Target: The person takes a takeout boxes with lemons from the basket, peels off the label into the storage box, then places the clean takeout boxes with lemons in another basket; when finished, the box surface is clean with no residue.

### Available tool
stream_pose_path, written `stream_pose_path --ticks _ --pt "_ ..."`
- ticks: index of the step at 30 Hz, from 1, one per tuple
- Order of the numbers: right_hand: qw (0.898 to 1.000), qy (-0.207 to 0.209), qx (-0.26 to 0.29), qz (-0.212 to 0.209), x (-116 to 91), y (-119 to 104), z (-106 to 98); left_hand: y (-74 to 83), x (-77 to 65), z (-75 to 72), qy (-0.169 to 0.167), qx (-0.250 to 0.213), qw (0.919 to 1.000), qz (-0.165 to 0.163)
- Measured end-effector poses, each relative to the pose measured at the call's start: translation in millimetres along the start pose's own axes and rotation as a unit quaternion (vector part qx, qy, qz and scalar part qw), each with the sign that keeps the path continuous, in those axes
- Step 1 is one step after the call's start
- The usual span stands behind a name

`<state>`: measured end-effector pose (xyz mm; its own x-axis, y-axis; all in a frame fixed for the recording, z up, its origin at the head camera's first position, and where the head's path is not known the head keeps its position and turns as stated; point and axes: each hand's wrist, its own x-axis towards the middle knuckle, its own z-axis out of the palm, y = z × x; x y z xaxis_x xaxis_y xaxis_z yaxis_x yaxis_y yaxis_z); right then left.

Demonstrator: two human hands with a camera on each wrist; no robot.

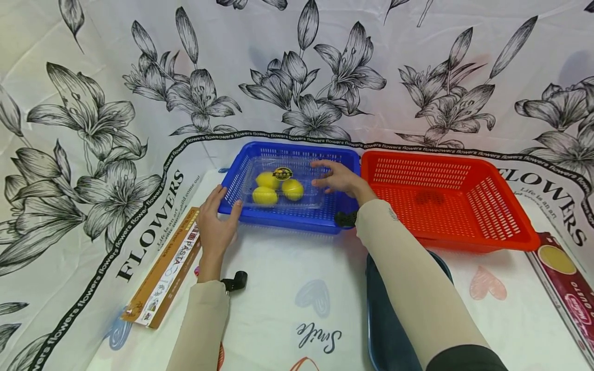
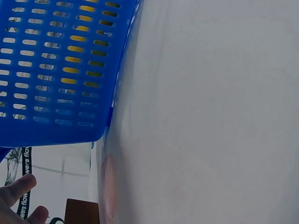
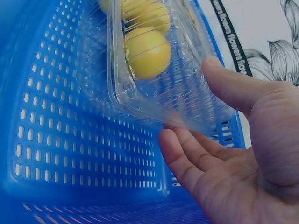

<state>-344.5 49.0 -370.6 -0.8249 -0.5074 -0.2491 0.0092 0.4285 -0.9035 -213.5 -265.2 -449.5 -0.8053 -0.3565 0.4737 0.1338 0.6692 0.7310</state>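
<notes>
A clear plastic clamshell box (image 1: 308, 198) with three yellow lemons (image 1: 293, 189) and a dark label lies inside a blue basket (image 1: 297, 220). My right hand (image 1: 341, 179) is at the box's right end, thumb and fingers spread apart. In the right wrist view, the thumb is by the box's edge and the fingertips (image 3: 170, 142) are close to its corner; whether they touch is hard to tell. My left hand (image 1: 217, 221) stands at the basket's left end, thumb and fingers apart, holding nothing. Only some of its fingertips show in the left wrist view.
A red basket (image 1: 445, 242) stands right of the blue one. A dark tray (image 1: 385, 314) lies partly under my right forearm. A brown pasta box (image 1: 162, 273) is at the left, and a dark red box (image 1: 568, 293) at the right. Flower-printed cloth rises behind.
</notes>
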Motion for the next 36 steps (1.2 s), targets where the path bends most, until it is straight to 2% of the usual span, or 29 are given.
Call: stream_pose_path --ticks 7,18,29,36 --pt "1.000 0.014 0.007 -0.017 1.3 5.6 -0.7 -0.8 1.4 0.6 0.006 -0.004 0.9999 0.008" --pt "0.997 0.065 0.021 -0.045 0.6 6.2 3.3 -1.9 1.9 0.6 0.011 -0.007 0.9999 0.011" --pt "0.997 0.066 0.004 -0.050 -2.1 7.5 4.4 -3.1 0.8 1.3 0.003 -0.005 1.0000 0.002" --pt "0.995 0.084 -0.001 -0.061 -2.5 5.9 2.9 -2.4 0.9 0.9 -0.007 -0.003 1.0000 -0.006"
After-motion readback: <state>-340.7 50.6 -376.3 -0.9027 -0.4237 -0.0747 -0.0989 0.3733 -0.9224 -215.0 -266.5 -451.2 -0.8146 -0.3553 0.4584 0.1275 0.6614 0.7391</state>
